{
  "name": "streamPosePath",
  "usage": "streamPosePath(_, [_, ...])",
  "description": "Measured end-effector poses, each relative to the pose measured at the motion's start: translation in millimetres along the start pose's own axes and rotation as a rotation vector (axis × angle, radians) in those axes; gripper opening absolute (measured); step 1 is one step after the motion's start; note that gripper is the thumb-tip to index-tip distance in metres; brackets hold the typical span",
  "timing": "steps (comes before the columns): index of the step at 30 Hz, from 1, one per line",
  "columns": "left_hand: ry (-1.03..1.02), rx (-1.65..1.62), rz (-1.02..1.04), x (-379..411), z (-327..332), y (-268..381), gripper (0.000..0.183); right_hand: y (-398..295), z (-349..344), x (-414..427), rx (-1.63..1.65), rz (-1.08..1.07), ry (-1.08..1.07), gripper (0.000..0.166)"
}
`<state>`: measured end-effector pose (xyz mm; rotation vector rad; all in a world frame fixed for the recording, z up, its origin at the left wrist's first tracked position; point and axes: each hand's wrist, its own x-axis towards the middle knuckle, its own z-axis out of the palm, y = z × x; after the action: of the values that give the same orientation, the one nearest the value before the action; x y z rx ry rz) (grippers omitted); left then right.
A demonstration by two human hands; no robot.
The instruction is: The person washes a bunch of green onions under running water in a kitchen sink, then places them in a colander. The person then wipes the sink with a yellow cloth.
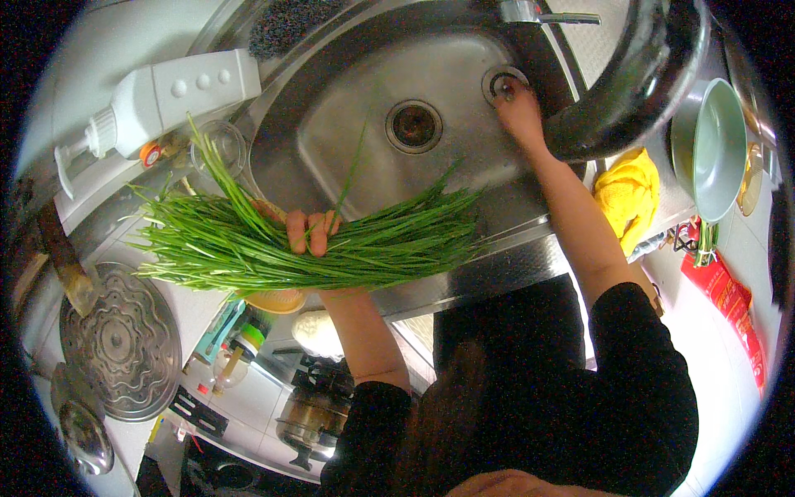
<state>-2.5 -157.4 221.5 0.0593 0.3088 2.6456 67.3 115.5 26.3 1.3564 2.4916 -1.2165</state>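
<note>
My left hand (pixel 313 231) is wrapped around a large bunch of garlic chives (pixel 397 245), the fingers showing on top of the leaves. The bunch spreads level over the near edge of a stainless steel sink (pixel 348 81), a few loose blades sticking up. Inside the basin, at its right side, my right hand (pixel 520 118) has its fingertips on the middle of a round sink plug (pixel 490 74) with a dark ring. The plug appears pinched there. Left of it, the drain (pixel 414 126) is uncovered.
A white pump bottle (pixel 186 84) lies left of the sink, near a clear plastic tub (pixel 217 149). A faucet (pixel 522 11) stands behind. At the right are a large dark pan (pixel 627 93), a yellow cloth (pixel 627 186) and a pale green bowl (pixel 720 149). A perforated steamer plate (pixel 118 341) rests lower left.
</note>
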Motion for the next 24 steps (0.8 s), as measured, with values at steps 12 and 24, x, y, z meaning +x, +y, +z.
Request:
streamPosePath(12, [-0.034,0.101,0.037,1.2,-7.1,5.4,0.045,9.5,10.6,3.6,-0.043,0.004,0.057,0.043])
streamPosePath(24, [-0.038,0.105,0.036,3.2,-9.9,8.4,0.053,3.7,5.8,5.7,0.107,0.005,0.004,0.041])
